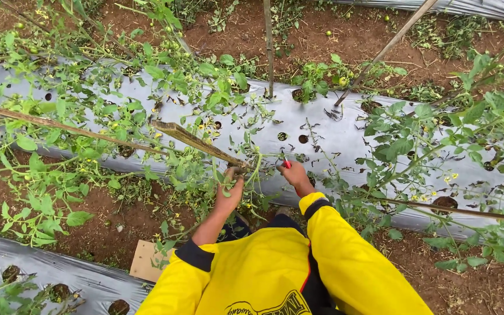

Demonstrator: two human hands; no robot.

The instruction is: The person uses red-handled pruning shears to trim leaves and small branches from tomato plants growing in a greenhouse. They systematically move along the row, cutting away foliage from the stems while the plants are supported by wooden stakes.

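Left hand (229, 192) fingers wrapped round green tomato stems (252, 169) beside the brown bamboo stake (199, 142), steadying them; right hand (294, 175) fingers pinching a small red tool (286, 164) against them.

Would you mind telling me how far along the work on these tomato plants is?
Done: bamboo stakes stand over the silver mulch. In hand: the left hand grips a green stem at a stake; the right hand holds a small red tool there. Left: many stems sprawl loose.
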